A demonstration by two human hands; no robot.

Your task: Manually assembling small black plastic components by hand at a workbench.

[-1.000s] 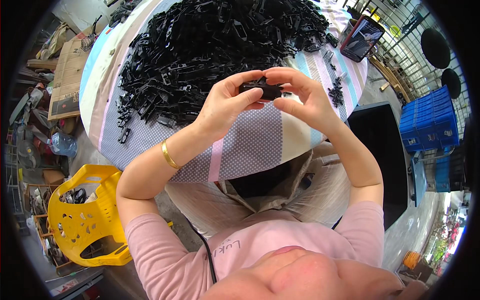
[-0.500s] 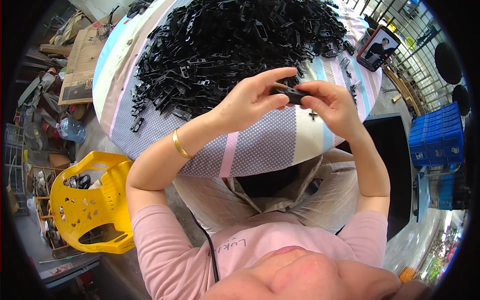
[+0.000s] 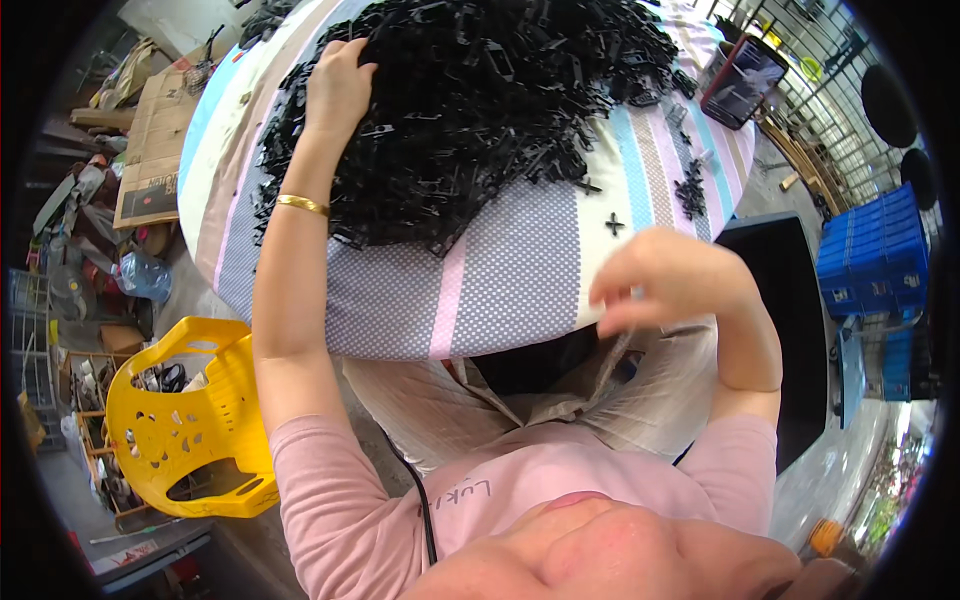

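Note:
A large heap of black plastic parts (image 3: 450,130) covers much of the cloth-covered table. At the heap's left side my left hand (image 3: 338,90) rests among the parts, thumb apart from the fingers, with no held piece visible; the fingertips are partly lost against the black. My right hand (image 3: 670,278), smeared by motion, hovers over the table's near edge, its fingers apart and nothing seen between them. A small black cross-shaped piece (image 3: 614,225) lies on the cloth just beyond it.
Small dark pieces (image 3: 690,188) lie at the table's right, near a propped phone (image 3: 745,82). A yellow plastic chair (image 3: 190,420) stands at my left. Blue crates (image 3: 872,255) are at the right, beside a black bin-like container (image 3: 765,270). Cardboard (image 3: 155,150) leans at the far left.
My hands have parted. The left one moved up and left onto the heap; the right one came down toward my lap. The black part they held together is no longer visible in them.

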